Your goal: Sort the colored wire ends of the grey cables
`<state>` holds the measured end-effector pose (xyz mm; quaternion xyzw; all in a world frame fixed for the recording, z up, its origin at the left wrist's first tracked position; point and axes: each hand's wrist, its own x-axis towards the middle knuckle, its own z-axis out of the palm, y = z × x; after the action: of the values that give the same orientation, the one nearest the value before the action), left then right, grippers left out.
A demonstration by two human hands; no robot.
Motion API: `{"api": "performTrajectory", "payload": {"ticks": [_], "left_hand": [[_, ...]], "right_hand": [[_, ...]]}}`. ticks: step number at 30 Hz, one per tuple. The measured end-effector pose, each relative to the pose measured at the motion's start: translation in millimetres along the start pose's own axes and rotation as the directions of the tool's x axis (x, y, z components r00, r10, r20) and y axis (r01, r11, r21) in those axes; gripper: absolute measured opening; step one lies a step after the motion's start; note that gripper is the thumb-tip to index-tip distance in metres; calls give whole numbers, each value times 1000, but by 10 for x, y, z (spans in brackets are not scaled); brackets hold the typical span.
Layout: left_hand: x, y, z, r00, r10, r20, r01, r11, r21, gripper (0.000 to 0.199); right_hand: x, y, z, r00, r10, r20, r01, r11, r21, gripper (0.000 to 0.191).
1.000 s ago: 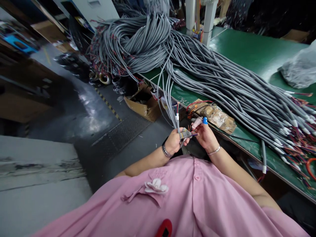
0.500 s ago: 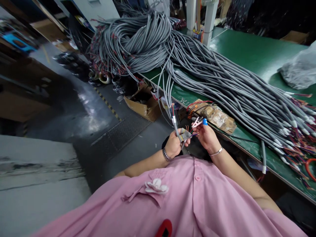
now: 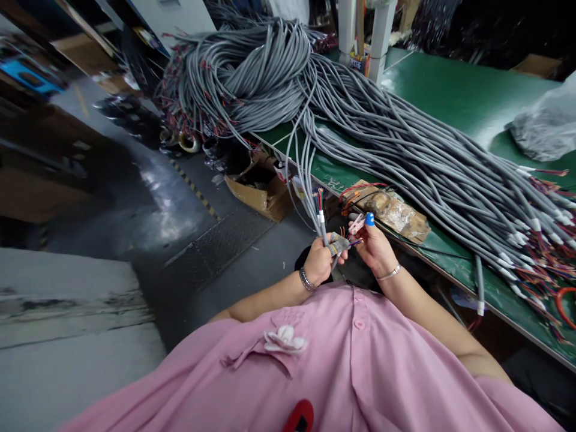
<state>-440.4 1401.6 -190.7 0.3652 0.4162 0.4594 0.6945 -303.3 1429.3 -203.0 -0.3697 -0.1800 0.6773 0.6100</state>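
Observation:
My left hand [image 3: 320, 261] is closed round grey cables near their ends, with grey wrapping on its fingers. Thin coloured wires [image 3: 320, 200] stick up from a white-banded cable end just above it. More orange, red and purple wires fan out between my two hands. My right hand [image 3: 374, 245], with a blue cover [image 3: 369, 219] on one fingertip, is closed on a small pale pink tool [image 3: 356, 224] beside those wires. Whether the tool touches the wires is too small to tell.
A green table [image 3: 441, 90] bears a long bundle of grey cables [image 3: 387, 129], coiled at the back left. Taped cardboard [image 3: 400, 217] lies on its near edge. An open cardboard box [image 3: 265, 198] is on the floor. A clear plastic bag [image 3: 546, 123] lies far right.
The pink tool has turned and sits slightly nearer my right fingers. The upright wire end above my left hand has shifted a little right and up. Both hands have moved only slightly.

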Motion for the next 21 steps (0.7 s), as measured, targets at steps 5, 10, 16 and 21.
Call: {"api": "performTrajectory", "payload": {"ticks": [5,10,16,21], "left_hand": [[10,10,4,1000,0,-13,0,1000,2,33],[25,6,19,1000,8,-10,-8,1000,6,31],[24,-6,17,999,18,-26,-18,1000,17,31],[19,-11,8,1000,24,-20,-24,1000,6,31]], "right_hand": [[2,3,-4,1000,0,-1,0,1000,-7,38],[-13,-13,18,1000,6,0,-6,1000,-2,38],[-42,-39,56,1000,14,-13,-14,1000,-4,39],[-56,-39,54,1000,21,-14,-21,1000,-5,39]]}}
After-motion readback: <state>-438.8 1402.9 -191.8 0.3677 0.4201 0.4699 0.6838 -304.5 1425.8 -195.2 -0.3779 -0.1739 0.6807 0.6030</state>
